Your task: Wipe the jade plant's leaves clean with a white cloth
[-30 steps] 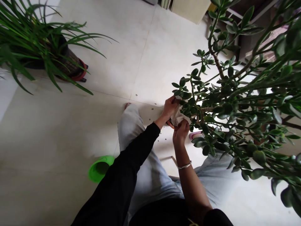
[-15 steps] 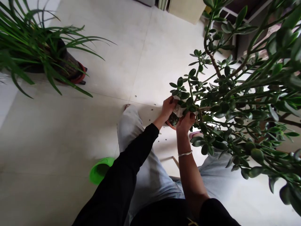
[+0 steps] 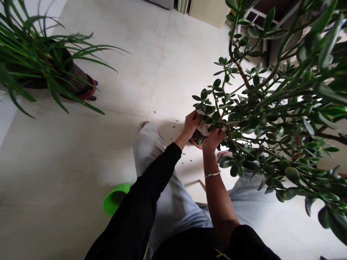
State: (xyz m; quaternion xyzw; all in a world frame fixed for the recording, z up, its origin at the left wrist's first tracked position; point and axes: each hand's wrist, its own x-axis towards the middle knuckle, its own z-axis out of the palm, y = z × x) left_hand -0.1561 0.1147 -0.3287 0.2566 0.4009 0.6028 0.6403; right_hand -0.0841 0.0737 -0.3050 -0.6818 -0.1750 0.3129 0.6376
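My left hand (image 3: 191, 124) and my right hand (image 3: 213, 140) both hold a crumpled white cloth (image 3: 205, 128) around the low stems and leaves of a jade plant (image 3: 253, 121). The thick-stemmed plant spreads over the right of the view, its leaves partly hiding my hands. Just below the cloth is the terracotta pot's rim (image 3: 195, 143), with dark soil (image 3: 198, 137) showing inside. Most of the pot is hidden behind my hands and the foliage.
A long-leaved green plant (image 3: 35, 61) stands in a dark woven pot on a red saucer (image 3: 89, 92) at upper left. A green plastic basin (image 3: 115, 198) lies by my leg. Small specks dot the pale tiled floor (image 3: 108, 83).
My right hand has moved up along the stem, and the cloth has shifted upward with it, showing more soil in the pot. The whole view has drifted slightly left.
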